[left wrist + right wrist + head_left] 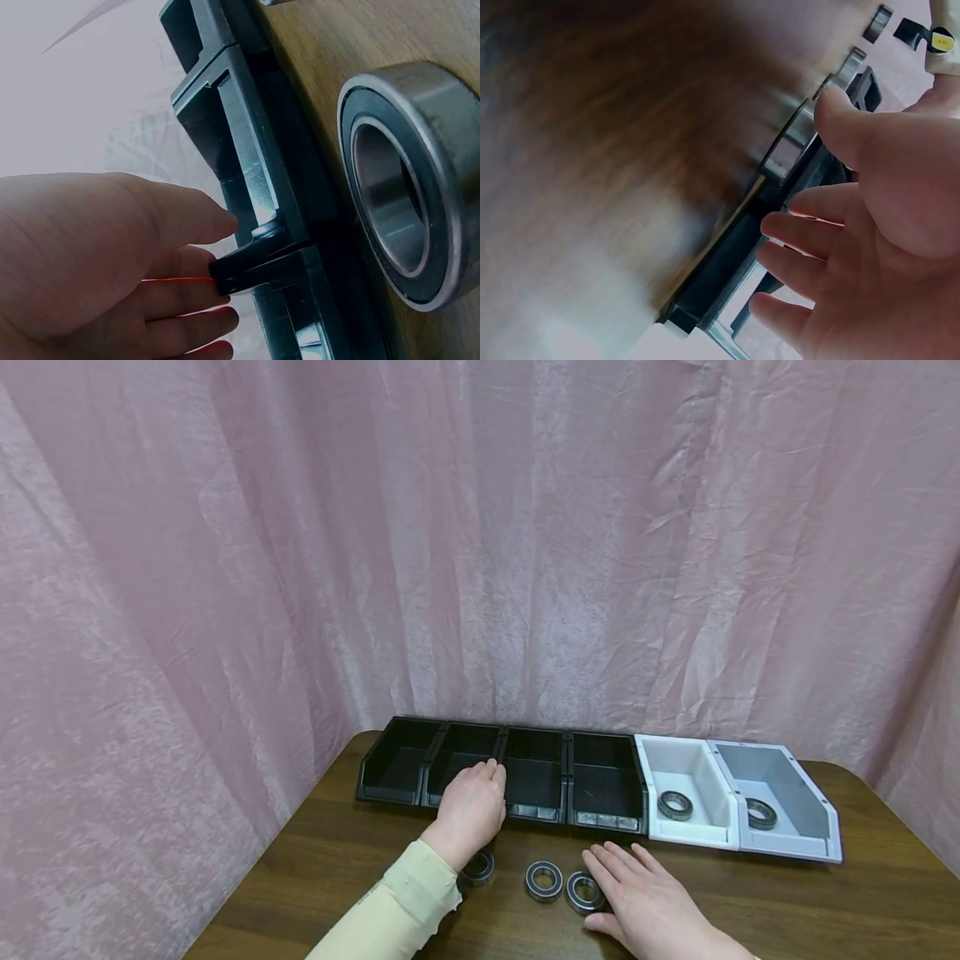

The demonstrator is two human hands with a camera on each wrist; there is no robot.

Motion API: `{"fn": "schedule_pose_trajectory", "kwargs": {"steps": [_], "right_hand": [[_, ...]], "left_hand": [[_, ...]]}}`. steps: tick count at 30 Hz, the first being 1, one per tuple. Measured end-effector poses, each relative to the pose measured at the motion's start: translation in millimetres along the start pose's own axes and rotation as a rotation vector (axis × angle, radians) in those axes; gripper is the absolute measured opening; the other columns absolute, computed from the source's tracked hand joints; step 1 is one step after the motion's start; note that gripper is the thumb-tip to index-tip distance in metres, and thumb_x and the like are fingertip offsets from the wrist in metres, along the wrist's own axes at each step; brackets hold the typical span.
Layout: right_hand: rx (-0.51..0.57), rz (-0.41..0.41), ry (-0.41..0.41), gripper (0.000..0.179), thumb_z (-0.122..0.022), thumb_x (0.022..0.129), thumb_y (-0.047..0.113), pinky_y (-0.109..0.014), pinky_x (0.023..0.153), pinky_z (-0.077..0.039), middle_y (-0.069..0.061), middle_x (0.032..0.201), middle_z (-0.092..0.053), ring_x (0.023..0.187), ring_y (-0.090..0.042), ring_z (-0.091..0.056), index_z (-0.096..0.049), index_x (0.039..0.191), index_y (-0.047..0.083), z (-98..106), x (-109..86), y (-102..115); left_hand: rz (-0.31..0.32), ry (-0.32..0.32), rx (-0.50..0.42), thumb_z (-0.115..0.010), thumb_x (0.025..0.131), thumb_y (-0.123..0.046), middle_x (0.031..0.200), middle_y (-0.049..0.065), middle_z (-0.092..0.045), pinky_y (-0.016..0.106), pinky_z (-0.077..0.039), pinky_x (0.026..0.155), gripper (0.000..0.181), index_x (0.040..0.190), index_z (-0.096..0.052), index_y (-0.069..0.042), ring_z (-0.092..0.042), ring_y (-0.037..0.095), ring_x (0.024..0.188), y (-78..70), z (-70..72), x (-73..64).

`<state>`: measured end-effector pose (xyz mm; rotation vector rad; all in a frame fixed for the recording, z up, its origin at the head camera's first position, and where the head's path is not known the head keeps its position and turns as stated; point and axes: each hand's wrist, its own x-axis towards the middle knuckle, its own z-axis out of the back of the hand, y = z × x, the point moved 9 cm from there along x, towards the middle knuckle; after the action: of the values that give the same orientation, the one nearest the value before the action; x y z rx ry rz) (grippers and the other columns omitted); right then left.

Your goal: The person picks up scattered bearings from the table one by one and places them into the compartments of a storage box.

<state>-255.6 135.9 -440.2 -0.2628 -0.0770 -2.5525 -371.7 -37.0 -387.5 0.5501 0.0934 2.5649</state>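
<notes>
My left hand (471, 806) reaches over the front of the black bins (534, 777), its fingers extended toward the back. In the left wrist view, the thumb (214, 217) and fingers (191, 319) lie either side of a bin divider (255, 266), with a gap between thumb and divider. A ball bearing (480, 867) sits partly hidden by that wrist. Fingers spread, my right hand (648, 897) is beside another bearing (585, 892), covering its right edge in the head view; the thumb overlaps a bearing (789, 146) in the right wrist view. A third bearing (543, 882) lies between the hands.
Right of the black bins stand a white bin (693, 835) and a grey bin (795, 847). One bearing (675, 805) lies in the white bin, another (761, 814) in the grey. The wooden table (855, 902) is backed by a pink curtain (525, 568).
</notes>
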Motion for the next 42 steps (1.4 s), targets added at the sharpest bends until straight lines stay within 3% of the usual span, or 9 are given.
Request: {"fn": "schedule_pose_trajectory", "kwargs": {"steps": [12, 31, 42], "right_hand": [[0.028, -0.016, 0.084, 0.077, -0.078, 0.096, 0.057, -0.066, 0.116, -0.045, -0.018, 0.148, -0.067, 0.140, -0.041, -0.061, -0.066, 0.148, 0.001, -6.4, 3.3, -3.2], [0.000, 0.010, 0.069, 0.068, -0.077, 0.098, 0.054, -0.065, 0.113, -0.049, -0.017, 0.143, -0.070, 0.137, -0.041, -0.063, -0.070, 0.141, 0.002, -4.8, 5.7, 2.9], [0.040, -0.026, 0.124, 0.064, -0.078, 0.099, 0.050, -0.063, 0.116, -0.047, -0.018, 0.144, -0.069, 0.141, -0.040, -0.060, -0.071, 0.138, 0.000, -6.9, 11.1, 4.9]], "left_hand": [[-0.010, -0.017, 0.013, -0.083, 0.098, -0.023, 0.143, 0.018, -0.072, 0.044, -0.056, 0.112, 0.047, 0.137, -0.073, 0.002, -0.071, 0.030, 0.131, -0.7, 2.8, -0.3], [0.001, 0.002, 0.002, -0.082, 0.100, -0.023, 0.145, 0.018, -0.071, 0.045, -0.055, 0.113, 0.047, 0.139, -0.072, 0.001, -0.070, 0.030, 0.132, 0.4, 1.3, -0.7], [0.002, 0.004, 0.000, -0.082, 0.100, -0.023, 0.145, 0.018, -0.071, 0.044, -0.055, 0.113, 0.047, 0.139, -0.072, 0.001, -0.070, 0.030, 0.132, -0.3, 2.5, -0.8]]}}
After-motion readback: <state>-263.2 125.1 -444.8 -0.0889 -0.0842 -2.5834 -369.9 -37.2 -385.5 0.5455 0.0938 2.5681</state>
